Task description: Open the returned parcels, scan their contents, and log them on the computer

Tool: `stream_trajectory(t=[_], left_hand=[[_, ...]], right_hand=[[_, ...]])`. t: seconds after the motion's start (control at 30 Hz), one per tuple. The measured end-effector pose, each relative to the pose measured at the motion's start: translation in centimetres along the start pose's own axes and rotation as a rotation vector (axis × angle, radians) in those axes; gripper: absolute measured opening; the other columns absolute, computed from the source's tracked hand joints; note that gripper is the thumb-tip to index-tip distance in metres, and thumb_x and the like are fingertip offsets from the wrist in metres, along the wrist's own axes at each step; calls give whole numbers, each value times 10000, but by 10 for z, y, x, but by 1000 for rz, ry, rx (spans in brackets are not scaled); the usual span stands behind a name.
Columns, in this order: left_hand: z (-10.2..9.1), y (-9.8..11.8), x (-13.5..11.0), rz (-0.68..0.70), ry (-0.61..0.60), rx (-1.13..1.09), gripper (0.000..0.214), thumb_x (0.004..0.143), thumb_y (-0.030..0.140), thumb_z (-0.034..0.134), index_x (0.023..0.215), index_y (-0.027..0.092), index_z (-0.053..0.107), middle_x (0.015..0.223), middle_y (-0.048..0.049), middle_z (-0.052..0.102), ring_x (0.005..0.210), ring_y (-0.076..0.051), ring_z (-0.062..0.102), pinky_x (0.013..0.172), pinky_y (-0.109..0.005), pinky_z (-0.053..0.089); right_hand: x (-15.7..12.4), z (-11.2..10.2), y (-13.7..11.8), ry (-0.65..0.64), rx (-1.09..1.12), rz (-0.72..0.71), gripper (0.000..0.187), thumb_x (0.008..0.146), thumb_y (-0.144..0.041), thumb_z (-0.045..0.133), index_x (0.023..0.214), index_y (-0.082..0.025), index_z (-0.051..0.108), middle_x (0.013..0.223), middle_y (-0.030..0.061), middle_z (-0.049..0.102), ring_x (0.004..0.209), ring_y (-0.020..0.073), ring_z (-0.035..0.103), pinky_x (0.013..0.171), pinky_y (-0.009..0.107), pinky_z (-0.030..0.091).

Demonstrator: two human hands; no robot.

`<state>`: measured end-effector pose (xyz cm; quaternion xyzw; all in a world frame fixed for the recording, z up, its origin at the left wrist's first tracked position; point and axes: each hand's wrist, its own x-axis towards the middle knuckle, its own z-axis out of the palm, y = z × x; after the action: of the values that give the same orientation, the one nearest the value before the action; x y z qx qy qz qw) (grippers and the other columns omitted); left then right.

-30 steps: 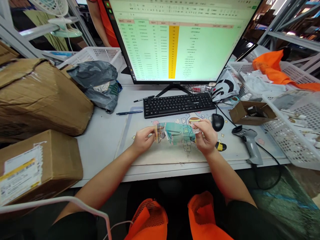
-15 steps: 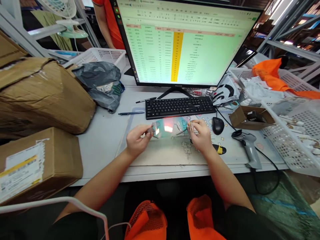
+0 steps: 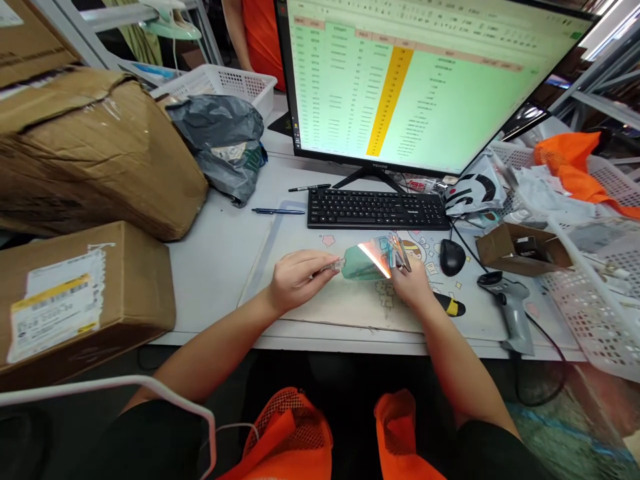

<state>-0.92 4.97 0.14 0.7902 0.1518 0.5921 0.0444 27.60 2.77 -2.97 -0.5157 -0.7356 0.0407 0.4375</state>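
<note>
Both my hands hold a small clear plastic packet [image 3: 367,261] with teal and orange contents, just above the desk mat [image 3: 320,303] in front of the black keyboard [image 3: 377,209]. My left hand [image 3: 297,279] pinches the packet's left end, fingers closed. My right hand [image 3: 411,281] grips its right end, where thin card-like pieces stick up. The packet glints under the light.
A big monitor [image 3: 425,87] with a green spreadsheet stands behind the keyboard. Cardboard boxes [image 3: 85,293] and a grey bag [image 3: 225,143] crowd the left. A mouse [image 3: 453,256], barcode scanner [image 3: 510,310], small open box [image 3: 520,248] and white baskets [image 3: 595,300] lie right. A person in orange stands behind.
The camera has shifted left and tilted. Both hands have turned the packet and drawn it slightly nearer; its right end now tilts up and catches a bright reflection.
</note>
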Motion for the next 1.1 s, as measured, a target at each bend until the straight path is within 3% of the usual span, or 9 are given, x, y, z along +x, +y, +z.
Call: stream_trajectory(t=[0.2,0.4,0.6,0.8,1.1], left_hand=[[2,-4,0,-51,-2,16,160,966,140,724,1107,198,772,937,-46,816,778,-142,770,718,-215,623],[12,-25,-2,-372,-50,-33,128,924,135,643,864,162,752,849,-49,778,727,-140,711,687,-222,591],[20,-38,-13,-563,-170,-127,218,948,340,667,915,159,783,1071,-124,803,945,-217,764,803,-302,641],[20,-39,-15,-583,-189,-139,249,945,374,692,997,159,805,1139,-121,799,1016,-239,772,884,-327,645],[22,-34,-10,-621,-232,-92,376,960,508,681,823,170,775,772,-62,752,714,-190,702,660,-259,563]], right_hand=[[0,-2,-2,50,7,20,322,1012,-387,558,733,-226,575,643,-1,604,582,166,556,560,295,409],[-2,-9,-4,354,63,-9,158,966,-351,658,919,-216,725,809,29,760,675,181,686,654,318,556],[-2,-12,-10,348,84,-64,190,962,-387,671,896,-224,744,715,17,724,630,173,665,658,338,577],[-1,-16,-15,356,129,-122,123,962,-315,684,901,-227,745,673,-7,687,587,148,621,642,322,535],[-1,-17,-16,348,142,-108,132,949,-324,675,884,-234,747,604,-28,627,546,147,568,635,332,517]])
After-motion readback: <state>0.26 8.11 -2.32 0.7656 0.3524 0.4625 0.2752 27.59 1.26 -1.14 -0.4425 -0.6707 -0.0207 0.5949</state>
